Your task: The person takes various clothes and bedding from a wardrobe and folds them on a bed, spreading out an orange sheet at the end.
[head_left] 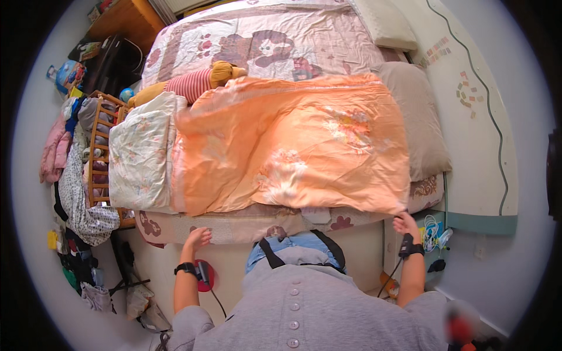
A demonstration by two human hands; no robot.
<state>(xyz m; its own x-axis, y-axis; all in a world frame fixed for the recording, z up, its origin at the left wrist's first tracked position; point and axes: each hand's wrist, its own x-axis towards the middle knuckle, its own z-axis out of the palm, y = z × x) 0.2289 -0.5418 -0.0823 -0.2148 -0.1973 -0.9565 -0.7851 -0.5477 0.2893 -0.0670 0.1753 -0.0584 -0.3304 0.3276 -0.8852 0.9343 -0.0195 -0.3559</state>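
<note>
An orange floral duvet cover (246, 153) lies spread across the bed, rumpled, with its left part blurred. My right hand (405, 223) pinches its near right corner at the mattress edge. Just below the near left edge of the cover, my left hand (199, 238) hangs in front of the bed, apart from the fabric and holding nothing, fingers loosely bent. A folded white floral quilt (139, 155) sits against the cover's left end. To the right is a beige pillow (415, 118), partly beside the cover.
Behind the cover rests a plush dog in a striped top (191, 85) on a patterned bedsheet (254, 44). A wooden rail (99, 151) bounds the bed's left end, with clothes (77, 175) beyond. Another pillow (388, 24) lies at the back right. White cables (432, 230) hang near my right hand.
</note>
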